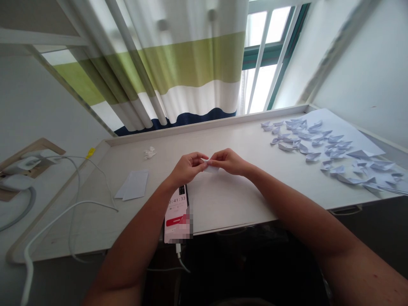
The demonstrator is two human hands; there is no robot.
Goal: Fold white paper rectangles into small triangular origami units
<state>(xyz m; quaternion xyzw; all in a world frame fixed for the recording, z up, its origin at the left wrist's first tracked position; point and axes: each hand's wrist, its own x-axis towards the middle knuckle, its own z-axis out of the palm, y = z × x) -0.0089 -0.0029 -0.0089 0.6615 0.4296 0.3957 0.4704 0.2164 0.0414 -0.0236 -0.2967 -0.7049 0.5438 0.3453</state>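
Over the middle of the white desk (229, 199), a small piece of folded white paper (211, 169) is pinched between my two hands. My left hand (190, 166) grips its left side with thumb and fingers. On the other side, my right hand (230, 162) pinches the upper right part. Fingers cover much of the paper, so its full shape cannot be made out. A phone (177, 212) showing a running timer lies below my left hand, partly under the forearm, with a cable plugged in.
Several folded paper boats (314, 157) spread over the desk's right side, some on a large white sheet (338, 123). Flat paper slips (135, 185) and a crumpled tissue (149, 153) lie at left. White cables (51, 225) run from a power strip (27, 163). A striped curtain (191, 63) hangs behind.
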